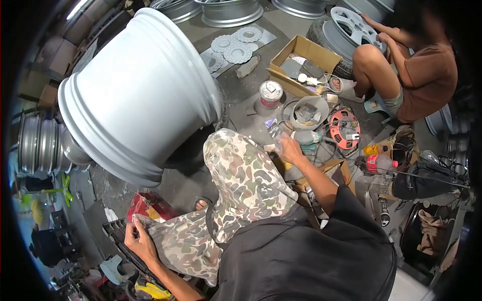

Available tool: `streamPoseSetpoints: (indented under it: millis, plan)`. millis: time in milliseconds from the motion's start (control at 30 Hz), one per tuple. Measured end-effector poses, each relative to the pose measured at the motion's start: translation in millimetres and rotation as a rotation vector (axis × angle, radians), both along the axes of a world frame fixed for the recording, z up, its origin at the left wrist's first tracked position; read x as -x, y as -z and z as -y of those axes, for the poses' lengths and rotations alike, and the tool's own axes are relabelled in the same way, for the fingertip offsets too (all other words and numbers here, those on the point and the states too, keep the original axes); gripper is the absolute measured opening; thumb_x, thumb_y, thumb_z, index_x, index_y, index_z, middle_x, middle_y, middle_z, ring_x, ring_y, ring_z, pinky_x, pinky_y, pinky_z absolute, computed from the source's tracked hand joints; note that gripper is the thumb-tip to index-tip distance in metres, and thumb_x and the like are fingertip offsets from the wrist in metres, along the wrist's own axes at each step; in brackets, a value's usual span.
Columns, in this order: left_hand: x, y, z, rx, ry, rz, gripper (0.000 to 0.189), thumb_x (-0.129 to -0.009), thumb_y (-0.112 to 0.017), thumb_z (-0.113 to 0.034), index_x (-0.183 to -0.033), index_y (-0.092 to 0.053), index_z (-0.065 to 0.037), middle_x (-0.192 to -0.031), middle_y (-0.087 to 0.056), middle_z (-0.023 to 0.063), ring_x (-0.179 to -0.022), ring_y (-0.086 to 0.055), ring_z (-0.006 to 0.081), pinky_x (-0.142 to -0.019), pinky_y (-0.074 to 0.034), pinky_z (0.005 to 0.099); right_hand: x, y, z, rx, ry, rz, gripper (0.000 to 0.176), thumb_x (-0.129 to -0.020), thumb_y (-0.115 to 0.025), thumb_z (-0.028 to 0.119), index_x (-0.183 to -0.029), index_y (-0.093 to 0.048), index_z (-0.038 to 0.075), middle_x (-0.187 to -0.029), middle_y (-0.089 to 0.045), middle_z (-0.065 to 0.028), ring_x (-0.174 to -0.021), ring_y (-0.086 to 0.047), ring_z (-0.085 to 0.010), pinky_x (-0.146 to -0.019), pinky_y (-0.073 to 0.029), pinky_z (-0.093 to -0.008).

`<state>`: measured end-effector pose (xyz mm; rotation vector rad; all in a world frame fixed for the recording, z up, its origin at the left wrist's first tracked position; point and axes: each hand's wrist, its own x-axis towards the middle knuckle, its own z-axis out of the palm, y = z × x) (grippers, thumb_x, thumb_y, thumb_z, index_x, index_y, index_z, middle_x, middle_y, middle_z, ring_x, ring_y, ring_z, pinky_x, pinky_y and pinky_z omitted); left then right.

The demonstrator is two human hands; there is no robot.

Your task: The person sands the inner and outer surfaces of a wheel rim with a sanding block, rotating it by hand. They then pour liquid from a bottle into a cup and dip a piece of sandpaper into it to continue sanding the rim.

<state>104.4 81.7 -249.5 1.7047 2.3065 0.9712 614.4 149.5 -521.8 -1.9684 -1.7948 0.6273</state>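
My right hand [290, 149] reaches over the clutter on the floor, its fingers closed at a small dark grey, sheet-like piece [275, 132]. Close by are a clear bottle [306, 137] lying on its side and a white tub [324, 106] with scraps inside. My left hand [140, 242] is beside my knee in camouflage trousers [186, 246], thumb and fingers drawn together in a pinch; I cannot tell what is between them. A large pale grey wheel rim [135, 95] leans in front of me, tilted, its barrel facing up.
A paint can [271, 93], an open cardboard box [329, 60] and a red cable reel [345, 129] stand ahead. At the right, a crouching person [427, 75] handles a spoked wheel [354, 25]. A red box [148, 204] sits under the big rim; a cola bottle [379, 163] lies right.
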Motion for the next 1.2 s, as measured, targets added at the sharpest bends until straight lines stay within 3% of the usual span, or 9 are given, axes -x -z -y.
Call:
streamPoseSetpoints:
  millis: [100, 133, 433, 600, 767, 867, 933, 1133, 1200]
  plan:
    - [0, -5, 10, 0.017, -0.034, 0.028, 0.035, -0.103, -0.062, -0.017, -0.075, -0.055, 0.003, -0.065, -0.054, 0.0012, -0.063, -0.045, 0.0077, -0.057, -0.039, 0.0268, -3, 75, 23, 0.201, -0.026, 0.165, 0.037, -0.082, -0.076, 0.020, -0.115, -0.064, 0.006, -0.120, -0.058, -0.0217, -0.102, -0.067, -0.0412, -0.086, -0.055, -0.0503]
    - [-2, -6, 12, 0.016, -0.036, 0.027, 0.035, -0.103, -0.062, -0.017, -0.075, -0.055, 0.003, -0.065, -0.054, 0.0012, -0.063, -0.045, 0.0077, -0.057, -0.039, 0.0268, -4, 81, 27, 0.308, 0.003, 0.221, 0.040, -0.082, -0.077, 0.023, -0.115, -0.063, 0.006, -0.124, -0.056, -0.0223, -0.103, -0.066, -0.0425, -0.088, -0.055, -0.0513]
    - [-4, -8, 12, 0.023, -0.056, 0.032, 0.033, -0.103, -0.062, -0.015, -0.077, -0.057, 0.004, -0.066, -0.056, 0.0021, -0.064, -0.046, 0.0081, -0.059, -0.041, 0.0274, 11, 74, 32, 0.270, 0.309, 0.317, 0.054, -0.082, -0.078, 0.037, -0.120, -0.060, 0.002, -0.118, -0.061, -0.0221, -0.093, -0.070, -0.0396, -0.081, -0.056, -0.0488]
    - [-8, -14, 18, -0.002, -0.029, 0.021, 0.028, -0.102, -0.063, -0.011, -0.079, -0.058, 0.005, -0.068, -0.056, 0.0028, -0.066, -0.046, 0.0088, -0.062, -0.041, 0.0284, -2, 103, 14, 0.255, 0.296, 0.343, 0.023, -0.083, -0.073, 0.024, -0.089, -0.075, 0.002, -0.096, -0.073, -0.0219, -0.089, -0.073, -0.0385, -0.080, -0.057, -0.0492]
    - [-9, -19, 22, -0.011, -0.009, -0.025, 0.030, -0.102, -0.062, -0.011, -0.078, -0.056, 0.005, -0.068, -0.054, 0.0013, -0.066, -0.045, 0.0087, -0.061, -0.041, 0.0282, -6, 77, 18, 0.354, 0.420, 0.013, 0.025, -0.082, -0.073, 0.026, -0.091, -0.075, 0.002, -0.103, -0.073, -0.0248, -0.095, -0.071, -0.0426, -0.084, -0.057, -0.0508]
    - [-8, -20, 23, -0.006, -0.038, 0.048, 0.031, -0.102, -0.062, -0.011, -0.077, -0.056, 0.004, -0.068, -0.055, 0.0014, -0.065, -0.046, 0.0088, -0.062, -0.041, 0.0282, -8, 80, 31, 0.334, 0.350, -0.006, 0.026, -0.084, -0.072, 0.024, -0.097, -0.072, 0.002, -0.107, -0.071, -0.0239, -0.095, -0.070, -0.0425, -0.083, -0.057, -0.0509]
    - [-14, -25, 22, -0.013, -0.035, 0.068, 0.031, -0.102, -0.062, -0.012, -0.076, -0.056, 0.004, -0.068, -0.055, 0.0013, -0.065, -0.047, 0.0087, -0.062, -0.041, 0.0278, 8, 76, 32, 0.021, 0.126, 0.149, 0.023, -0.083, -0.072, 0.018, -0.101, -0.068, 0.003, -0.114, -0.066, -0.0220, -0.094, -0.070, -0.0409, -0.081, -0.057, -0.0498]
    - [-10, -32, 43, -0.009, -0.115, 0.220, 0.030, -0.102, -0.061, -0.010, -0.076, -0.056, 0.003, -0.067, -0.052, -0.0005, -0.065, -0.047, 0.0062, -0.059, -0.039, 0.0240, 22, 106, 2, 0.140, -0.113, 0.295, 0.030, -0.078, -0.070, 0.006, -0.108, -0.065, 0.008, -0.129, -0.057, -0.0234, -0.093, -0.071, -0.0371, -0.080, -0.058, -0.0477]
    - [-6, -43, 46, -0.034, -0.056, 0.077, 0.028, -0.101, -0.063, -0.009, -0.076, -0.056, 0.002, -0.067, -0.052, -0.0017, -0.064, -0.047, 0.0046, -0.059, -0.039, 0.0228, 29, 124, -15, 0.157, -0.193, 0.365, 0.039, -0.079, -0.070, 0.005, -0.117, -0.065, 0.009, -0.136, -0.055, -0.0220, -0.096, -0.071, -0.0352, -0.083, -0.058, -0.0451]
